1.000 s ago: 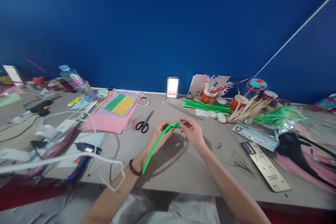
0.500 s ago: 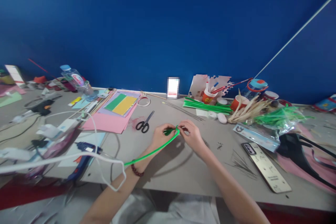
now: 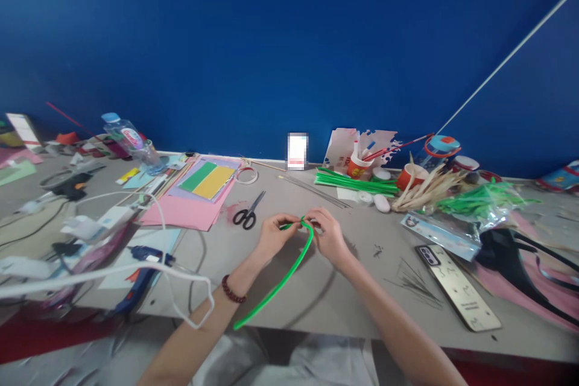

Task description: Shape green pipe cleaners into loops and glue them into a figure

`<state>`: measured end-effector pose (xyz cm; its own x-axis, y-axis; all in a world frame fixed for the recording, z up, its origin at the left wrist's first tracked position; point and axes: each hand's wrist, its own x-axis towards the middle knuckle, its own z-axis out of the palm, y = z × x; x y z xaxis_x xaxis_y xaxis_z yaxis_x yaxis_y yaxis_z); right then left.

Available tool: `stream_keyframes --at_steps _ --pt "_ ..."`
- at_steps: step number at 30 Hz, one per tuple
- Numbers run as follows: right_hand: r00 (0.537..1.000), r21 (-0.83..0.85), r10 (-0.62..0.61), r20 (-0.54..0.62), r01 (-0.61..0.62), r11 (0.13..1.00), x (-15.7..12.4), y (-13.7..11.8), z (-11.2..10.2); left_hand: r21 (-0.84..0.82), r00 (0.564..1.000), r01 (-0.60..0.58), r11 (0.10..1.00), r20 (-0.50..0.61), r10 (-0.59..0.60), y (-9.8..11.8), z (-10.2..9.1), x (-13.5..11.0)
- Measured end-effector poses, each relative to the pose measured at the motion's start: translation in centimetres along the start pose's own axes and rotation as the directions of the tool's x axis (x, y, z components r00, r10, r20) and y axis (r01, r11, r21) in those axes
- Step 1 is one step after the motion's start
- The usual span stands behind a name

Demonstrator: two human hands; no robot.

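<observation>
A bright green pipe cleaner (image 3: 284, 280) is pinched between both hands above the middle of the table, its long tail curving down toward the front edge. My left hand (image 3: 277, 235) is closed on it from the left, thumb and fingertips together; a bit of green shows under its fingers. From the right, my right hand (image 3: 326, 234) pinches the same pipe cleaner where it bends. The fingertips of the two hands nearly meet, and the exact shape of the bend between them is partly hidden.
Black-handled scissors (image 3: 246, 214) lie left of my hands, beside pink paper (image 3: 181, 211). A blue glue gun (image 3: 142, 277) and white cable (image 3: 199, 277) are further left. Behind lies a green pipe-cleaner bundle (image 3: 355, 181). On the right are thin wires (image 3: 418, 282) and a phone (image 3: 459, 289).
The pipe cleaner's tail has swung from lying along my left forearm down toward the table's front edge. Both hands stay in nearly the same place, still pinching.
</observation>
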<state>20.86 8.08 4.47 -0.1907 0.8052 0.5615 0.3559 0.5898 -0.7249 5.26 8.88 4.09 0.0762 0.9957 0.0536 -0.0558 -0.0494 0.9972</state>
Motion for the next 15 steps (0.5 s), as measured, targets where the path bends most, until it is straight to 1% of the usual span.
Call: stream_keyframes --at_steps 5,10,15 --pt "1.0 -0.019 -0.02 -0.009 0.02 1.0 -0.21 0.36 0.23 0.019 1.0 -0.026 0.999 0.004 0.026 0.02 -0.07 0.0" --pt "0.999 -0.032 -0.015 -0.043 0.014 0.999 -0.29 0.41 0.39 -0.023 1.0 -0.015 1.0 -0.014 0.014 0.02 0.04 0.03" --pt "0.995 -0.04 0.041 -0.094 -0.045 0.998 -0.3 -0.12 0.47 -0.056 0.999 -0.028 0.998 0.026 0.03 -0.07 -0.13 0.22"
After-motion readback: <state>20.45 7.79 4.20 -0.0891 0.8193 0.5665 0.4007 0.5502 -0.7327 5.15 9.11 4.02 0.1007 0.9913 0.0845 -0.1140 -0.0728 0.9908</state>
